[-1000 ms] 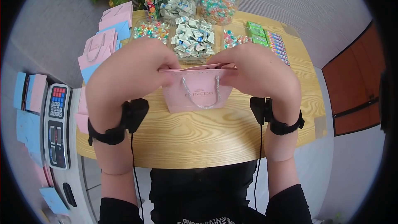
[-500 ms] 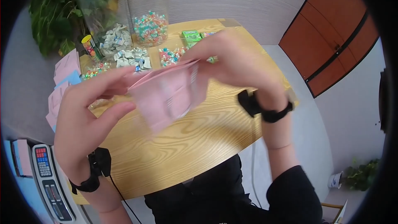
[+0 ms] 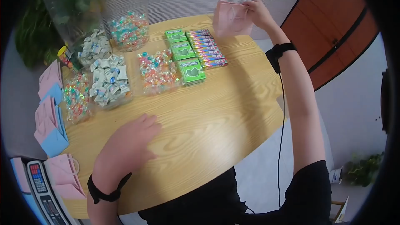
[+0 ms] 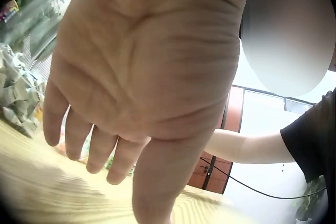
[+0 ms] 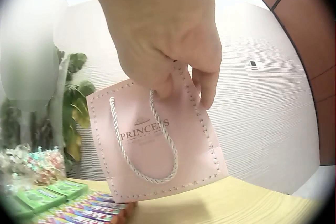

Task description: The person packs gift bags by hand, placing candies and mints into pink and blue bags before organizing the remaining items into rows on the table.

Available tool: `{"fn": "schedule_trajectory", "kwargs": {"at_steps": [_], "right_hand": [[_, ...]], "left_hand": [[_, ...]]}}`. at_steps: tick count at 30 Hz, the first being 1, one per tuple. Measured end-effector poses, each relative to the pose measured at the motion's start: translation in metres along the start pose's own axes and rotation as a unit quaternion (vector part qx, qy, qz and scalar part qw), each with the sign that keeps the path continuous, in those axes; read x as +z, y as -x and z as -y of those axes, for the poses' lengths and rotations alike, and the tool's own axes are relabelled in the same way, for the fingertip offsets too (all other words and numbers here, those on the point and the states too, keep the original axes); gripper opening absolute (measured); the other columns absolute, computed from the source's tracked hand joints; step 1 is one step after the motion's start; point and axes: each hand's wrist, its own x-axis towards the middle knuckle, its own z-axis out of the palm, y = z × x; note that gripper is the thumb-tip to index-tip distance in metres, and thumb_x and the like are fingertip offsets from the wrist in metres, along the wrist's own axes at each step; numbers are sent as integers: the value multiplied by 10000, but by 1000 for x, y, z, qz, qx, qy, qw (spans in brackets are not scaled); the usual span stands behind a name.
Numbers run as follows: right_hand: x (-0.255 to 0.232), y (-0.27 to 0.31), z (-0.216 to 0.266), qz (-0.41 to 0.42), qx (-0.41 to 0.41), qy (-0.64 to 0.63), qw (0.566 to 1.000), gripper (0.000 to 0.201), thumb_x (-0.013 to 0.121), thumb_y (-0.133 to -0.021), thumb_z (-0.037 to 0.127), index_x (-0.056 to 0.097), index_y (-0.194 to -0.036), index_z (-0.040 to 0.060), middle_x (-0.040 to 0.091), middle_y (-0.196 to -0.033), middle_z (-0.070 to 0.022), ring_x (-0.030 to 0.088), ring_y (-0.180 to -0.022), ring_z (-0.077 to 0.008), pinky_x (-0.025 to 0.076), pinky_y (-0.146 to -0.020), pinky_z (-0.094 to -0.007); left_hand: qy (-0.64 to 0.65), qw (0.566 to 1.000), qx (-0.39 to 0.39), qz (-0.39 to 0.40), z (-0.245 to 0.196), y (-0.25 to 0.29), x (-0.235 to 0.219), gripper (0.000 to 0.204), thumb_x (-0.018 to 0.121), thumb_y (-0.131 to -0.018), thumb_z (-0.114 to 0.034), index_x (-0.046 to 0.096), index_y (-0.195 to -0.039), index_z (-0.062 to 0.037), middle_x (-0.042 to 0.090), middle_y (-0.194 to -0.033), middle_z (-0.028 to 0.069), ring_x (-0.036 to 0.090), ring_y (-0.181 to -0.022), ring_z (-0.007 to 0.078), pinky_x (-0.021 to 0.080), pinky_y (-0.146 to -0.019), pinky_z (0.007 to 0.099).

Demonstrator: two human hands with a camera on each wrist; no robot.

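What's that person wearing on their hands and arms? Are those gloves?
No gloves: the left hand and right hand are bare. There's a black strap round the left wrist and a black band round the right, with a small dark box and thin black cable. The right arm has a short black sleeve.

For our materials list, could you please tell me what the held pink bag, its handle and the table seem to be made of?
Bag: probably card, smooth with a slight sheen, judging by its flat panels and straight edges.
Handle: twisted cord, perhaps synthetic, given its pale, glossy spiral strands.
Table: wood or wood-effect laminate; grain shows under a soft sheen.
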Motion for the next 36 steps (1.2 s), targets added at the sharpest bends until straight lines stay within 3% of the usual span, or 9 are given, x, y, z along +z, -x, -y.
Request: {"fn": "schedule_trajectory", "kwargs": {"at_steps": [3,10,12,19,25,27,31,33,36], "right_hand": [[37,-10,-52,30,29,-12,999,272,533,-812,49,698,-1027,73,663,-937,-205,579,-961,-415,496,-864,-451],[83,-10,-71,18,123,-37,992,263,530,-809,44,689,-1018,57,667,-964,-215,605,-936,-433,513,-811,-458],[88,-11,-74,-26,78,-14,997,289,536,-813,52,680,-1063,70,666,-972,-218,605,-961,-427,513,-817,-447],[80,-8,-70,-11,70,43,997,337,513,-838,48,659,-1133,120,611,-1190,-187,585,-1063,-413,496,-900,-447],[71,-11,-66,63,106,88,988,445,507,-852,50,581,-1268,187,547,-1311,-155,567,-1120,-385,478,-952,-432],[71,-14,-72,61,50,85,993,496,502,-861,54,524,-1330,215,542,-1319,-157,539,-1162,-403,464,-974,-452],[49,-22,-39,82,67,177,978,683,498,-801,-64,411,-1425,198,474,-1397,-166,422,-1303,-371,412,-1033,-489],[28,-24,7,41,109,160,980,748,479,-786,-87,369,-1453,234,434,-1428,-174,376,-1327,-404,367,-1070,-519],[11,-35,58,33,26,164,986,639,537,-815,-1,451,-1397,249,418,-1440,-176,387,-1320,-404,400,-1056,-486]], "left_hand": [[-20,998,-54,18,-5,-6,-6,678,820,-578,-105,563,-1198,-9,570,-1273,135,522,-1164,369,449,-963,412],[-53,992,-112,31,-13,-20,-1,647,787,-540,-51,575,-1150,-11,592,-1209,104,563,-1027,324,481,-843,405],[-81,992,-96,-1,-12,-20,3,628,777,-542,-40,577,-1136,-1,590,-1214,109,564,-1039,322,481,-851,403],[-85,992,-91,-18,-14,-19,0,578,765,-548,-21,581,-1096,4,598,-1185,102,575,-1001,319,485,-825,404],[-58,993,-98,-37,-13,-15,1,502,752,-547,-20,582,-1019,-3,615,-1087,94,580,-923,312,483,-746,414],[-68,994,-86,-22,-10,-13,3,543,754,-558,-29,585,-1073,-9,611,-1147,96,587,-992,324,492,-783,414],[-74,989,-42,-123,1,2,19,591,758,-572,-38,588,-1137,-18,602,-1220,102,576,-1092,338,495,-839,417],[-50,996,-69,-17,2,-4,13,614,765,-591,-74,594,-1179,-28,593,-1264,120,553,-1166,352,487,-888,421],[-71,994,-68,-40,13,-2,31,538,760,-638,-135,611,-1145,-32,611,-1206,139,581,-1104,332,488,-867,422]]}}
